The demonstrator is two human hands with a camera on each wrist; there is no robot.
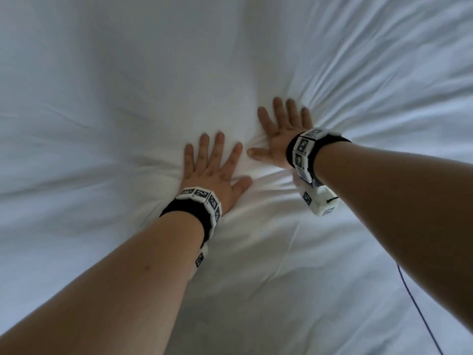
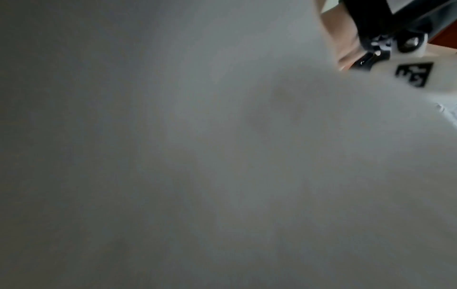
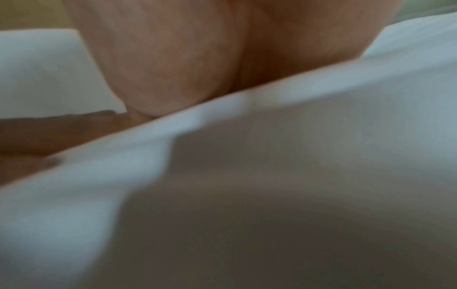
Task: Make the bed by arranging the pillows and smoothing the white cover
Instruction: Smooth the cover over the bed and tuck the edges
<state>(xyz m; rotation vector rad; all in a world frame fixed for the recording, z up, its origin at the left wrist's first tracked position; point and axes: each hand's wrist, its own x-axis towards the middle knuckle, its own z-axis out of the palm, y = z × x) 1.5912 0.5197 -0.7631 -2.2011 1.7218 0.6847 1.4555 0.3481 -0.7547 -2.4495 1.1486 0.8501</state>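
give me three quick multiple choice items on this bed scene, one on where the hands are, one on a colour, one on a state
1. Where do the two hands rest?
A. on a wooden headboard
B. side by side on the white cover
C. on a pillow held in the air

2. What colour are the straps round both wrists?
A. black
B. red
C. yellow

3. How do the fingers lie?
A. curled into fists
B. pinching a fold of cloth
C. straight and spread, palms down

Answers:
1. B: in the head view the left hand and right hand lie flat on the white cover, thumbs near each other.
2. A: a black wrist strap sits under the white marker blocks on each arm.
3. C: every finger is stretched out flat on the cloth, and creases fan out from the hands.
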